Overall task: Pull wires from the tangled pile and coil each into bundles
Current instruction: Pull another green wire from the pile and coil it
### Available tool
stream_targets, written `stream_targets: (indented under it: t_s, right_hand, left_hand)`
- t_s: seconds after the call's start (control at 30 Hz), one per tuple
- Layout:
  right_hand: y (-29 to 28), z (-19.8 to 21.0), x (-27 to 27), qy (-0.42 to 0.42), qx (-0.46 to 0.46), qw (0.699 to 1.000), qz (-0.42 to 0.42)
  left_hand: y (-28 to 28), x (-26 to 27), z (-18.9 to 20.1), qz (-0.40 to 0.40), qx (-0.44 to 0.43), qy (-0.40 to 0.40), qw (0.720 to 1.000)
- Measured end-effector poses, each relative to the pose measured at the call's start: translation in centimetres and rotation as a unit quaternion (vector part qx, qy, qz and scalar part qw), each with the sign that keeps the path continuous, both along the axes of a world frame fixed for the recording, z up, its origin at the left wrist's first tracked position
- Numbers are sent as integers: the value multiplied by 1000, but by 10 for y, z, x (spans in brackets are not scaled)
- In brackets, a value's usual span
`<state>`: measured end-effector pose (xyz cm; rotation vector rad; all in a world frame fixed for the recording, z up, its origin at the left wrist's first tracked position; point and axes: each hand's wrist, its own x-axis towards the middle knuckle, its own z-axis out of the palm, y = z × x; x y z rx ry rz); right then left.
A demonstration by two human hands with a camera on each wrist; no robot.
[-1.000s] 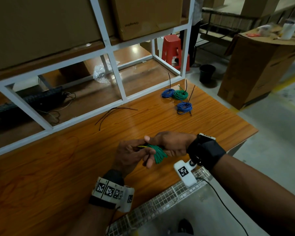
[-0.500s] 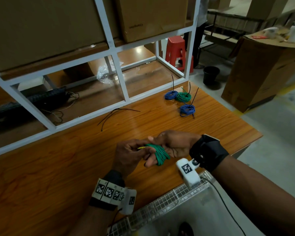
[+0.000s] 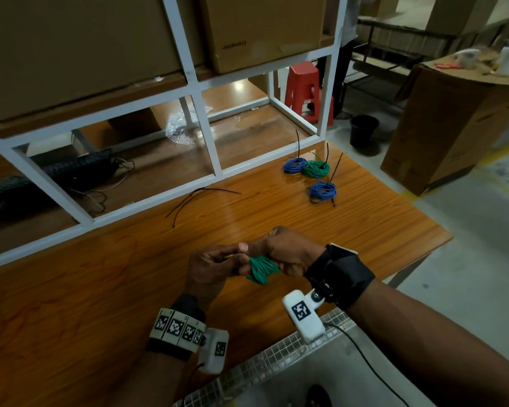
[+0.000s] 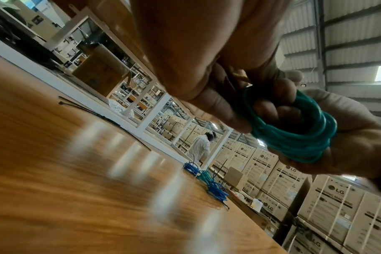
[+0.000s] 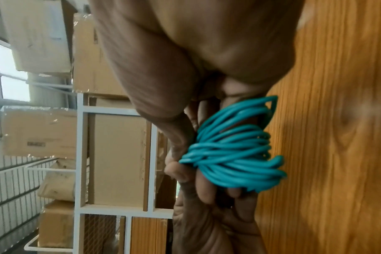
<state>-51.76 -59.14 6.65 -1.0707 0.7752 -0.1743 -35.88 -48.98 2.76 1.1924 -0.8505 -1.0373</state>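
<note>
Green wire coil (image 3: 261,269) held above bench (image 3: 100,289), clamped between left hand (image 3: 210,270) and right hand (image 3: 285,251). Fingers (image 4: 270,96) of both curled round coil strands. Three tied coils (image 3: 312,171) lying well apart at far bench edge

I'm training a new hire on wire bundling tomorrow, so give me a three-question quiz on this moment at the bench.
1. True or false: the green coil lies flat on the table.
2. How many finished bundles lie at the far right of the table? A) two B) three C) five
3. Fill in: loose black ______ lie near the white frame.

Key:
1. False. Both the left hand and the right hand hold it above the table.
2. B: a blue bundle, a green bundle and another blue bundle.
3. Cable ties.
</note>
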Motion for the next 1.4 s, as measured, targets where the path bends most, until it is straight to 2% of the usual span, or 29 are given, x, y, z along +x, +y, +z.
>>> stream_targets:
  t_s: [0.1, 0.23, 0.3, 0.43, 0.53, 0.6, 0.77, 0.87, 1.0, 1.1, 1.23, 1.33, 1.4]
  right_hand:
    - [1, 5, -4, 15, -39, 999, -11]
    - [-4, 9, -15, -68, 62, 992, 90]
    - [-7, 5, -16, -81, 70, 989, 104]
    - [-6, 4, -14, -84, 71, 992, 62]
    - [-9, 2, -6, -50, 68, 996, 27]
    - [-8, -2, 4, -10, 56, 998, -33]
    - [-2, -12, 16, 40, -82, 979, -184]
    - [1, -25, 12, 58, -200, 957, -203]
    - [6, -25, 5, 41, -299, 925, -229]
    - [8, -17, -6, 16, -387, 902, -190]
    - [11, -10, -18, 12, -404, 913, -61]
    - [13, -9, -18, 30, -483, 875, -8]
    - [14, -10, -13, 5, -500, 866, -4]
  left_hand:
    - [0, 3, -8, -9, -18, 12, 1000]
    - [2, 7, -8, 5, -12, 6, 1000]
    - [2, 6, -7, -1, -23, 1, 1000]
    - [-5, 6, -6, -7, -26, -9, 1000]
    - [-10, 8, -10, -4, -27, -6, 1000]
    - [-13, 7, -10, 8, -29, -4, 1000]
    - [-19, -3, 0, 32, -29, -58, 997]
    - [-21, -7, 1, 40, -41, -102, 993]
    - [-20, -11, 0, 80, -29, -91, 992]
    - [-18, -9, -3, 128, -11, -64, 990]
    - [-12, -4, -5, 157, 2, -89, 984]
    - [-6, -11, 3, 169, 4, -95, 981]
    - [0, -12, 5, 183, -3, -75, 980]
